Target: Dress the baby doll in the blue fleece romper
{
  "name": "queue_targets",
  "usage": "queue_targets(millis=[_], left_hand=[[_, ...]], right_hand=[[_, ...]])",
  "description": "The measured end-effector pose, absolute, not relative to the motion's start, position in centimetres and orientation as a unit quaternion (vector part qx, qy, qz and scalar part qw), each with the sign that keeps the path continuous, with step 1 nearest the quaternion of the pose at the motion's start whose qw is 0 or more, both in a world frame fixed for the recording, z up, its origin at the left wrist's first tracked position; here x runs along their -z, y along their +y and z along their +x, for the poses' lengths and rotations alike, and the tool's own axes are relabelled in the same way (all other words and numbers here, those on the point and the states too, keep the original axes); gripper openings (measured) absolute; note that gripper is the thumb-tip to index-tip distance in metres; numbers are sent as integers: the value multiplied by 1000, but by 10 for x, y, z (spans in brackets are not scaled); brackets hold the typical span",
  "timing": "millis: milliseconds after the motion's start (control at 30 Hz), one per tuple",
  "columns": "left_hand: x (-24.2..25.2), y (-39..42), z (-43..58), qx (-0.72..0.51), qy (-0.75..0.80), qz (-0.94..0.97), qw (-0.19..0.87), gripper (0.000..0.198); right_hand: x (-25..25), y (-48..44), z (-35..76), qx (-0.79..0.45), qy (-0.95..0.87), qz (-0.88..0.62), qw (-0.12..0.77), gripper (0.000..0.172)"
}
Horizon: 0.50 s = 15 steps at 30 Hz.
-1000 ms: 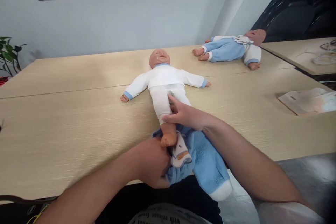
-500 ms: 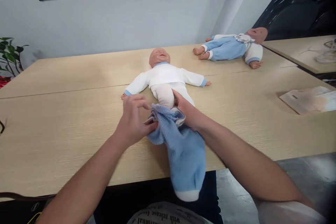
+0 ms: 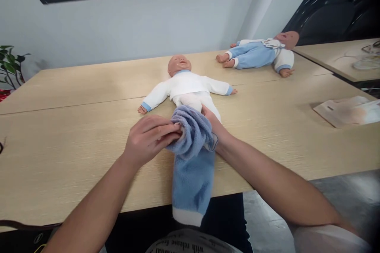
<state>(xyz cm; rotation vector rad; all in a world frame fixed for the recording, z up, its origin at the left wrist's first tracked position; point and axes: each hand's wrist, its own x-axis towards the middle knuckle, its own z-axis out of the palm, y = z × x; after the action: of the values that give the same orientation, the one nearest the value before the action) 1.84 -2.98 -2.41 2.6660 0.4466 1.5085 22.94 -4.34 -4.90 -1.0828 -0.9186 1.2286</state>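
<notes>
A baby doll [image 3: 190, 83] in a white top with blue cuffs lies face up on the table, its head away from me. Bunched around one of its lower legs is a pair of blue fleece doll trousers [image 3: 192, 178]; one white-cuffed trouser leg hangs over the table's front edge. My left hand [image 3: 152, 136] is closed, pinching the gathered cloth from the left. From the right, my right hand [image 3: 215, 124] is closed around the doll's leg beside the cloth, its fingers mostly hidden.
A second doll [image 3: 257, 55] in blue trousers lies at the back right of the table [image 3: 89, 146]. Further right is a clear plastic package [image 3: 347, 110]. A plant [image 3: 12, 65] stands at the left, and black chairs [image 3: 329, 17] are behind at the right.
The trousers have been gathered into a tighter bunch and shifted up the doll's leg. My left fingers have closed on the cloth, and the hanging trouser leg has swung left.
</notes>
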Motion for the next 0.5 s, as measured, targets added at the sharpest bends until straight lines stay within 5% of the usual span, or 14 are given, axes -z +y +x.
queue_targets(millis=[267, 500], left_hand=[[33, -34, 27, -399, 224, 889, 24, 52], [39, -41, 30, -399, 396, 823, 88, 54]], right_hand=[[46, -59, 214, -542, -266, -483, 634, 44], [44, -60, 216, -618, -285, -446, 582, 50]])
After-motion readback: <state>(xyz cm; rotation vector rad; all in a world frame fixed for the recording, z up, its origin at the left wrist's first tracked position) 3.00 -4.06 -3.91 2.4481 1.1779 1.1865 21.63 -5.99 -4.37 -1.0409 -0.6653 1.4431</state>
